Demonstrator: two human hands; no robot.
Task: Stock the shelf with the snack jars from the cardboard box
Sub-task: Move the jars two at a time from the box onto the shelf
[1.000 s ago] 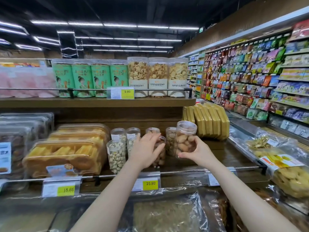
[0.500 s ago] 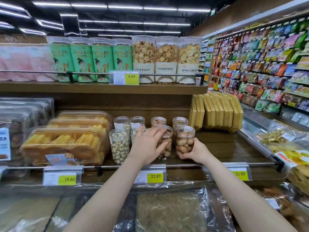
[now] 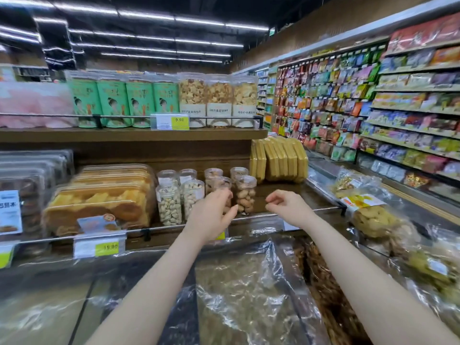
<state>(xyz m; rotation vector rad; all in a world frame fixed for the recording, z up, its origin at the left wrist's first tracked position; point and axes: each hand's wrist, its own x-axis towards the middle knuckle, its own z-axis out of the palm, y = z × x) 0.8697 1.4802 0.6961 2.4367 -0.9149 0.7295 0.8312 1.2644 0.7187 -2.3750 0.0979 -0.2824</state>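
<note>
A wooden shop shelf (image 3: 281,195) is holding clear snack jars (image 3: 245,194); left hand (image 3: 211,216) and right hand (image 3: 286,205) are hovering nearby, fingers loosely curled, holding nothing.

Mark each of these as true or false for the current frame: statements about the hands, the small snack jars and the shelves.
1. The right hand holds a jar. False: it holds nothing, with its fingers loosely curled.
2. The small clear jars stand upright on the lower shelf. True.
3. The green canisters are on the lower shelf. False: they stand on the upper shelf.
4. The yellow packs stand to the right of the small jars. True.
5. The left hand is in front of the jar row. True.
</note>
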